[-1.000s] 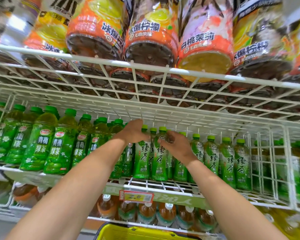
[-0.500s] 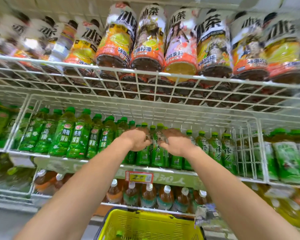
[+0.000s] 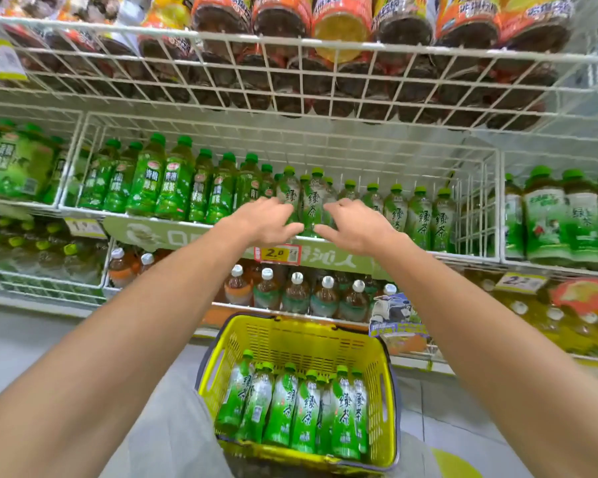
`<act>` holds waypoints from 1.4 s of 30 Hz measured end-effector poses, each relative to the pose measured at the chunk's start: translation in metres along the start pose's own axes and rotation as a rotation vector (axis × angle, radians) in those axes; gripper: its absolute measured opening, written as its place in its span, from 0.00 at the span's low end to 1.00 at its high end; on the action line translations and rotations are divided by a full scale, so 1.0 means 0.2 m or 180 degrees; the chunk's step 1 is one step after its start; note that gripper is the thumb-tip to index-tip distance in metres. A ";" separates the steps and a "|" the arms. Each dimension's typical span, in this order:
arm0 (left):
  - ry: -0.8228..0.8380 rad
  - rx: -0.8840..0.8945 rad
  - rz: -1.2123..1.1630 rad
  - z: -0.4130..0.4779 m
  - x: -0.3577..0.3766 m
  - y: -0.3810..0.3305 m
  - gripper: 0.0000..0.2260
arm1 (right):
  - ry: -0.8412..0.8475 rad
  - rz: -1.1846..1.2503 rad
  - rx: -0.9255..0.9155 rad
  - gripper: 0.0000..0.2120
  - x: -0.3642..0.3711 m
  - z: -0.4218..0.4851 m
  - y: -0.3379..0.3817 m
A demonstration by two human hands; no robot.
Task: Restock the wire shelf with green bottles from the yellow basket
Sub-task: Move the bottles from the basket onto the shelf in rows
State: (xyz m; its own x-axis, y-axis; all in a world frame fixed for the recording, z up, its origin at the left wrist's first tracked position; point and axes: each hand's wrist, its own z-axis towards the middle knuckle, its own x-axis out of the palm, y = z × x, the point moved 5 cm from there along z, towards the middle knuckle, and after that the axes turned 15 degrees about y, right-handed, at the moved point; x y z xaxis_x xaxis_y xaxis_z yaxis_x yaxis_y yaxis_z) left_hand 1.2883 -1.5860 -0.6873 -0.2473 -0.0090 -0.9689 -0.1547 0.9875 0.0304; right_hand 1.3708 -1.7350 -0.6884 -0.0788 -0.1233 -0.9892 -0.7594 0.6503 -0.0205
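Left grip: fingers loose and apart, clamped on nothing, just left of the front green-capped plastic tea bottle, which stands upright on the white wire shelf. Right grip: same, fingers spread and empty, just right of that bottle. Cannot tell whether either touches it. Well below both grips, the yellow plastic basket holds a row of green bottles lying down. Likely step: one bottle placed, between loads. Next move calls for lowering both grips to the basket, taking bottles by the body and standing them upright on the shelf.
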 end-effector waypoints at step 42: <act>0.2374 0.0565 -0.1072 0.57 2.21 0.09 0.19 | 0.2268 0.1351 0.0786 0.21 2.17 0.31 0.43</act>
State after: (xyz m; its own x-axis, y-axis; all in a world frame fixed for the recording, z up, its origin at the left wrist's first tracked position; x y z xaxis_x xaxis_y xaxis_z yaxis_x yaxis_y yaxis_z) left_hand 1.2856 -1.5551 -1.1433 -0.7925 -0.3482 -0.5007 -0.1962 0.9229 -0.3313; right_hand 1.3109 -1.6860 -1.1280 -0.7728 -0.2199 -0.5953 -0.4185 0.8818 0.2175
